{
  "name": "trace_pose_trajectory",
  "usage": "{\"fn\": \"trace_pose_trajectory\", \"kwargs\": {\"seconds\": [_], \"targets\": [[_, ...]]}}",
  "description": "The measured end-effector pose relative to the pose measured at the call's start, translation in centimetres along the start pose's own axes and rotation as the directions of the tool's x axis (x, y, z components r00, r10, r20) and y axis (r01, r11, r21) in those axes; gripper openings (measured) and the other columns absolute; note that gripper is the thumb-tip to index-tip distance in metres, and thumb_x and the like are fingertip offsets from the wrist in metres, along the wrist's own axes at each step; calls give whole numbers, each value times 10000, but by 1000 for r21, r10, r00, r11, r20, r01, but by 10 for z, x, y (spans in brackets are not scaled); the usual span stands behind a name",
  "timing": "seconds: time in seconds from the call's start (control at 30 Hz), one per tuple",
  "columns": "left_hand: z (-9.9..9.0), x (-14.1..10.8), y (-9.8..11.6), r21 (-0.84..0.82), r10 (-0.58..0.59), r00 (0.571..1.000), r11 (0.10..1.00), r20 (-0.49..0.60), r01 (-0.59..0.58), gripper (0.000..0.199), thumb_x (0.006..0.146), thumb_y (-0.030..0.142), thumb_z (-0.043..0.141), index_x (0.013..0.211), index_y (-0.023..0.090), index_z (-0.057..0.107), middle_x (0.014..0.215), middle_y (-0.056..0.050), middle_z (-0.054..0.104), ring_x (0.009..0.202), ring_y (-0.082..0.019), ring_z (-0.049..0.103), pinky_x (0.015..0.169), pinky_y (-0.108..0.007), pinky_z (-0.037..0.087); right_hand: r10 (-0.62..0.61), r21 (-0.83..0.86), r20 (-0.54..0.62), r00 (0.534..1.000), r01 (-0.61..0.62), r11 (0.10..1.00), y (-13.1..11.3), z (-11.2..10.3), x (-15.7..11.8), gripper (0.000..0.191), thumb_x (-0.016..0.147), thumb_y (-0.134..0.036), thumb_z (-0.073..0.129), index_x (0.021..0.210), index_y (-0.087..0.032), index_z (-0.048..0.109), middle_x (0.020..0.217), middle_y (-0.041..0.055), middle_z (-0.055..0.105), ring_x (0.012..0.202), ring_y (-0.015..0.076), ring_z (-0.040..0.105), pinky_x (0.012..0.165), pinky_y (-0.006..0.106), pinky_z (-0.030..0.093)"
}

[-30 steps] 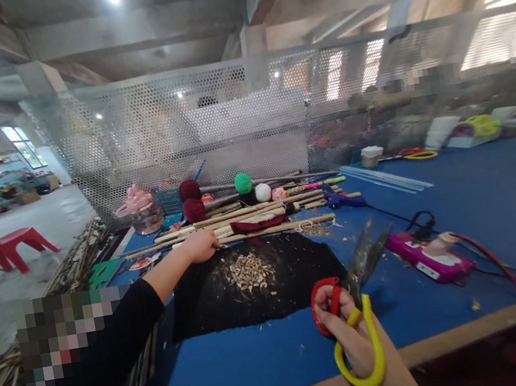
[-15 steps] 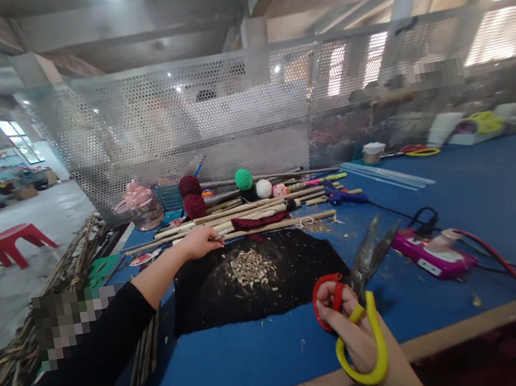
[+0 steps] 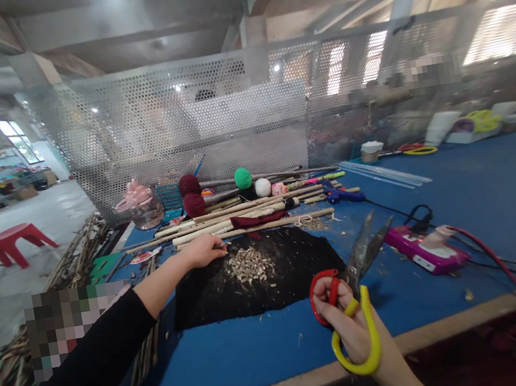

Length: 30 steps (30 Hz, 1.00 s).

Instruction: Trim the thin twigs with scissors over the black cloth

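A loose heap of short, pale, uneven pieces [image 3: 250, 265] is noted on the black cloth [image 3: 301, 277], judged to be already cut; longer twigs [image 3: 143, 360] are left uncut at the cloth's left. Scissors [image 3: 353, 274] are gripped by the right hand [image 3: 347, 322], blades parted on nothing. The left hand [image 3: 206, 250] is held near the heap, fingertips drawn together; whether anything is pinched cannot be told.

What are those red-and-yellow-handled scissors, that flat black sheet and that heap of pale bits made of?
Red-and-yellow-handled scissors: grey metal blades, dully shiny; smooth grips, probably plastic.
Flat black sheet: perhaps fabric, matte, uneven-edged.
Heap of pale bits: possibly dry wood, dull, irregular.
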<state>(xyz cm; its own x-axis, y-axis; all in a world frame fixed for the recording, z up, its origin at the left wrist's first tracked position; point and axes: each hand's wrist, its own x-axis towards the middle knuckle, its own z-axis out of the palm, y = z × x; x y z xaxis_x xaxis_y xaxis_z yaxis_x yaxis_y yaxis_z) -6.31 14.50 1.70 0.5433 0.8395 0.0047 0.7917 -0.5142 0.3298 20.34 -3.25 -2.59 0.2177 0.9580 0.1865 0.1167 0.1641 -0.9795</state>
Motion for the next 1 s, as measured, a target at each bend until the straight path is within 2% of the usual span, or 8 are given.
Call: {"fn": "trace_pose_trajectory", "kwargs": {"seconds": [0.1,0.23,0.37,0.47,0.63,0.8,0.9,1.0], "targets": [[-2,-1,19,-62,60,998,996,-11,-60,214,725,306,549,842,201,695,774,-15,676,691,-137,563,658,-202,385,27,11,13,1000,-27,1000,-2,1,0,225,622,-359,585,740,-179,518,691,20,535,569,123,472,508,226,399],[4,-7,59,87,208,969,976,-129,-198,227,779,306,495,827,187,682,807,-41,646,750,-145,560,690,-223,389,63,28,-10,998,-63,998,-8,2,-1,268,591,-381,599,746,-177,518,685,20,534,570,124,471,517,230,408],[19,-17,96,187,323,945,933,-50,-309,254,791,384,495,872,221,672,818,-27,610,727,-129,567,616,-212,386,36,0,-3,999,-36,999,-9,2,-1,245,613,-377,577,740,-173,528,681,22,532,564,122,465,510,227,403],[29,-21,111,243,333,942,913,22,-329,237,761,401,543,891,248,667,836,-14,613,743,-138,577,588,-215,386,16,-23,3,1000,-16,1000,-7,2,-1,225,622,-371,571,720,-174,525,673,19,526,560,120,463,504,225,396],[31,-23,119,319,299,952,897,70,-305,191,780,337,512,789,216,660,830,-27,624,743,-152,583,568,-225,386,28,4,-10,1000,-28,1000,-5,2,-1,241,623,-378,582,735,-176,513,666,16,527,550,119,467,499,225,394],[21,-23,109,357,208,978,912,17,-200,206,765,318,499,704,186,646,779,-49,625,687,-164,578,550,-236,368,5,1,0,1000,-5,1000,-3,1,-1,229,634,-367,574,749,-176,523,674,17,536,567,126,482,505,228,398],[12,-18,100,262,161,980,957,-116,-126,224,766,356,489,747,189,637,749,-43,626,673,-165,562,562,-241,361,3,14,-2,1000,-3,1000,-2,1,-1,224,625,-362,578,736,-177,519,666,18,538,565,127,482,487,224,387],[2,-12,92,149,41,947,989,-318,8,213,777,273,440,839,176,619,755,-48,626,675,-165,548,598,-251,370,3,20,21,1000,-3,1000,0,1,0,209,638,-347,567,747,-179,508,659,9,526,542,117,465,475,223,373]]}}
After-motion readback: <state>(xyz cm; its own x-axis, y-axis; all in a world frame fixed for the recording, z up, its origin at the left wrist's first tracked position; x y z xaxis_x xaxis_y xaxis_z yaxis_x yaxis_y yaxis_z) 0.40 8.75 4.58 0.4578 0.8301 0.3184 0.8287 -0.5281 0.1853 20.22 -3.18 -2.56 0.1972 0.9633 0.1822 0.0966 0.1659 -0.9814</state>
